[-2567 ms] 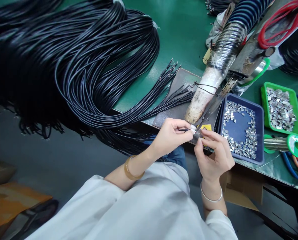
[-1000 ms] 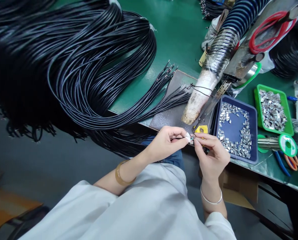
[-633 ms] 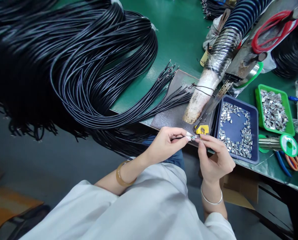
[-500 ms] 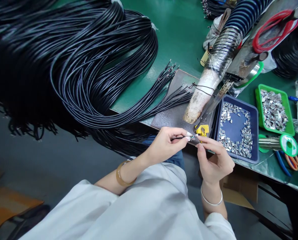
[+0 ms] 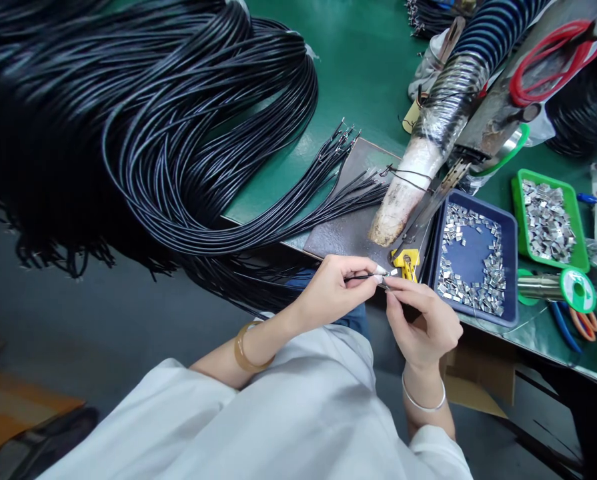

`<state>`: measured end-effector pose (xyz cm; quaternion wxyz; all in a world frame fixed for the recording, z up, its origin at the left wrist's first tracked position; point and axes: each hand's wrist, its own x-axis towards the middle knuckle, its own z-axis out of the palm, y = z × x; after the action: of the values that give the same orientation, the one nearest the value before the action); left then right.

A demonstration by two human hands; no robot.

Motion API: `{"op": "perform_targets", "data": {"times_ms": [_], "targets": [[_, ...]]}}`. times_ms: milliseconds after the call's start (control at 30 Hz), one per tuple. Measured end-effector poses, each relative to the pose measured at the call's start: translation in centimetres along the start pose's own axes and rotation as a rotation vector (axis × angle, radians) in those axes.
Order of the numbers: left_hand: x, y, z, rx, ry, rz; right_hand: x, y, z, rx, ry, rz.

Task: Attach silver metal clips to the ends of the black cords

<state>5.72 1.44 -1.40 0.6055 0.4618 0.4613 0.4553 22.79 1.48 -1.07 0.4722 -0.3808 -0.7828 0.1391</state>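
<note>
My left hand (image 5: 334,292) pinches a thin black cable (image 5: 360,276) close to its end. A small silvery metal piece (image 5: 392,273) shows at that end, just past the fingertips. My right hand (image 5: 425,321) has thumb and fingers pressed together right beside the cable end, nearly touching my left fingertips. What lies in the right pinch is too small to make out. Behind the hands, a yellow clamp-like fixture (image 5: 407,262) sits at the table's front edge, below the stained white nozzle of a duct hose (image 5: 395,207).
Black cables (image 5: 218,127) in thick bundles cover the left. A blue tray (image 5: 511,267) and a green tray (image 5: 581,227) hold small metal pieces on the right. A solder wire spool (image 5: 548,288) lies near the front edge, with plier handles (image 5: 571,330) beside it.
My right hand has moved slightly left, its fingertips now closer to the cable end and my left fingertips. The left hand keeps its grip, almost still.
</note>
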Motion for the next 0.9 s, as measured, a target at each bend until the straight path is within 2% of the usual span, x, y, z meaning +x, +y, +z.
{"op": "perform_targets", "data": {"times_ms": [100, 167, 400, 667, 900], "targets": [[-0.02, 0.14, -0.05, -0.006, -0.004, -0.018, 0.12, 0.33, -0.21, -0.053, 0.098, 0.044], [-0.03, 0.18, -0.09, -0.014, -0.011, -0.028, 0.15, 0.52, -0.4, -0.117, 0.11, 0.046], [-0.07, 0.45, -0.22, -0.015, -0.058, -0.018, -0.14, 0.87, -0.69, -0.2, -0.088, -0.043], [-0.02, 0.71, -0.64, -0.061, -0.118, -0.051, -0.03, 1.07, -0.41, -0.152, -0.12, -0.034], [0.0, 0.48, -0.77, -0.069, -0.122, -0.059, 0.26, 0.55, -0.23, -0.136, 0.055, 0.025]]}}
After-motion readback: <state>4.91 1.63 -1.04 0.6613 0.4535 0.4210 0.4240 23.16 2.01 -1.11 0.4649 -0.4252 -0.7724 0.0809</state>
